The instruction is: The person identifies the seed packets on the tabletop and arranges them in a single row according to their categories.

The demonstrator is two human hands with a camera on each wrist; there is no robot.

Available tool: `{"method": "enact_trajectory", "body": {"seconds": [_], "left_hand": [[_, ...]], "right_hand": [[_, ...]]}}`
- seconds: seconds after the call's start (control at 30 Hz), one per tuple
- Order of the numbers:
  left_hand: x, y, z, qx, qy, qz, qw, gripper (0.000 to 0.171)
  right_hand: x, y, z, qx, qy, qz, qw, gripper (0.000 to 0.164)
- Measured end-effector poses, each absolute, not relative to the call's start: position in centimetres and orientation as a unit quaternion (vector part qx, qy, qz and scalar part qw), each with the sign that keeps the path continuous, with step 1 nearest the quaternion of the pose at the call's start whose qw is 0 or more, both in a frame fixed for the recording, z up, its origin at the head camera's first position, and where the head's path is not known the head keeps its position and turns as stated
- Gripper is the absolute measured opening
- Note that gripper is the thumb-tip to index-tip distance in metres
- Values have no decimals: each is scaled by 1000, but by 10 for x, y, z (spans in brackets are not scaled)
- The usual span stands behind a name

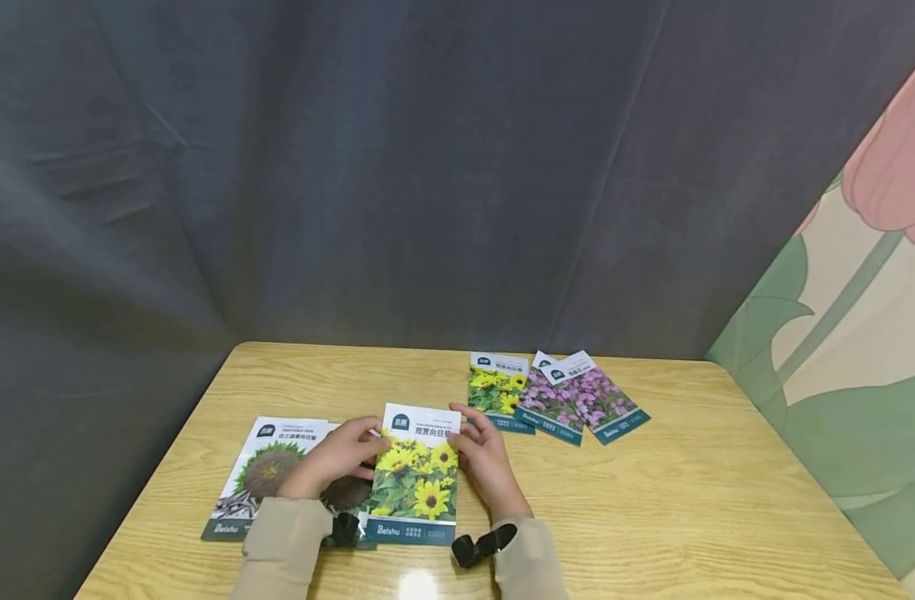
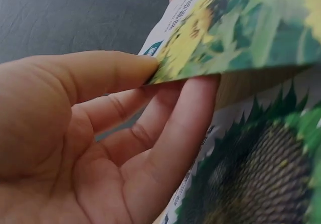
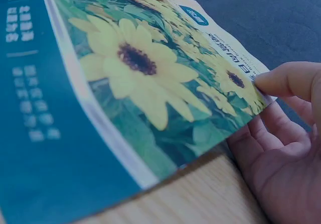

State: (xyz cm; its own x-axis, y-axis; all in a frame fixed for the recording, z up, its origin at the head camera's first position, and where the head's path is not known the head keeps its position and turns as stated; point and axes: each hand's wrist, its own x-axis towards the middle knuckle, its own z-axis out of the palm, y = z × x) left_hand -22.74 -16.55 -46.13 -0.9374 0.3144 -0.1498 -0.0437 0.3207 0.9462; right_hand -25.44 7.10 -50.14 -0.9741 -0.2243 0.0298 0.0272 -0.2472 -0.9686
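We pinch the yellow-sunflower seed packet (image 1: 416, 483) by both long edges, left hand (image 1: 337, 458) and right hand (image 1: 491, 467), above the table (image 1: 667, 517), long axis pointing away — its matching packet (image 1: 497, 390) lies beyond, nearer the right hand.

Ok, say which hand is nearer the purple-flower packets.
Right hand: pinches the right edge of the held packet, below and left of the purple-flower packets in the head view. The left hand pinches the opposite edge, farther away.
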Motion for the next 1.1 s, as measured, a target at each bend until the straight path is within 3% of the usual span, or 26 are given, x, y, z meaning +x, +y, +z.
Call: {"method": "enact_trajectory", "body": {"seconds": [0.3, 0.57, 0.8, 1.1], "left_hand": [[-225, -170, -452, 104, 804, 559, 173, 19], [-222, -169, -456, 64, 823, 546, 144, 13], [-220, -165, -457, 31, 844, 521, 122, 9], [-217, -159, -454, 5, 885, 456, 95, 6]], "right_hand": [[-257, 70, -504, -64, 662, -746, 29, 43], [-250, 64, -492, -37, 722, -686, -81, 26], [-239, 62, -477, -44, 754, -651, -72, 25], [-246, 65, -488, -17, 753, -654, -79, 21]]}}
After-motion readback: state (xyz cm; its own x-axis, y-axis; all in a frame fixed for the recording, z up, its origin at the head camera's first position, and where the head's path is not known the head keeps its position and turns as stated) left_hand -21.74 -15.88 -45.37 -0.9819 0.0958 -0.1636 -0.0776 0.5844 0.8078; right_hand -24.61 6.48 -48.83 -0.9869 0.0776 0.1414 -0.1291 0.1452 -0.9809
